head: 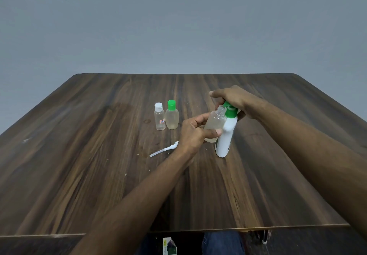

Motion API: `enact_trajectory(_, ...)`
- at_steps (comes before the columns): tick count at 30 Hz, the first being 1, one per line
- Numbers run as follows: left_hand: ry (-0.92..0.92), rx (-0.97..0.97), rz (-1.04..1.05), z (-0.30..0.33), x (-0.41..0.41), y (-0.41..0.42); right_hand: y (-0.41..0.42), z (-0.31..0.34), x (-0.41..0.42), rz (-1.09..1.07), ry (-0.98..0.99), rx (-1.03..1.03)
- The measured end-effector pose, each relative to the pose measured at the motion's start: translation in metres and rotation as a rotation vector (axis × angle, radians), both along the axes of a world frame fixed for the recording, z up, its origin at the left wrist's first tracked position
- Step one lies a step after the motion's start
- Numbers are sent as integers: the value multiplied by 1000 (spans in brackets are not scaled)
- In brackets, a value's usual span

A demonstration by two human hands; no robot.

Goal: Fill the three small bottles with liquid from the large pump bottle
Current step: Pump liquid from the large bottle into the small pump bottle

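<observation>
Fingers and thumb of the left hand (193, 133) curl round an uncapped small bottle (215, 123), holding it tilted with its open neck leaning right toward the green top of the large pump bottle (226, 135). Pale liquid shows in the lower part of this small bottle.

Starting from the left of the wooden table (79, 155), a clear small bottle with a white cap (159, 119) and a red-and-white label stands upright. Just beside it on the right stands a rounder small bottle with a green cap (172, 115), holding pale liquid. The two look to be touching or nearly so; I cannot tell which. Nearer than this pair, a white pump tube (163, 150) lies flat on the table, its right end hidden behind the left wrist.

Right of the held bottle, the large white pump bottle stands with its base on the table, leaning slightly, its side touching the small bottle. The right hand (233, 100) grips its green top from above and the far side, fingers wrapped over it.

At the near edge, below the table, blue trousers (222, 242) and a small green-and-white carton (169, 246) show.
</observation>
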State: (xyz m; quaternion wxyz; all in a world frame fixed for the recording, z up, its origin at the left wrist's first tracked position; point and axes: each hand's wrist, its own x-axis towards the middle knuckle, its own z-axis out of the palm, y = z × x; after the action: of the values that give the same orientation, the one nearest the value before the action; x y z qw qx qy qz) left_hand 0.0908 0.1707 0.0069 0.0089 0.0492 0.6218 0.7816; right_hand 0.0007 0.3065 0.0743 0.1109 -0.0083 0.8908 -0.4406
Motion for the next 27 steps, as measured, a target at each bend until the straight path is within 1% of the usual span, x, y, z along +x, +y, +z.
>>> enact_trajectory(5,2,-3,2,0,1,0,1,6,3,23,-45,-14)
enact_trajectory(12,-7,-12,3,-2,-1,0,0,-3,-3,-13,7,36)
enact_trajectory(20,-2,-2,-5,-1,0,0,1,5,2,19,-43,-19)
enact_trajectory(27,1,-5,3,-2,-1,0,0,-3,-5,-14,9,12)
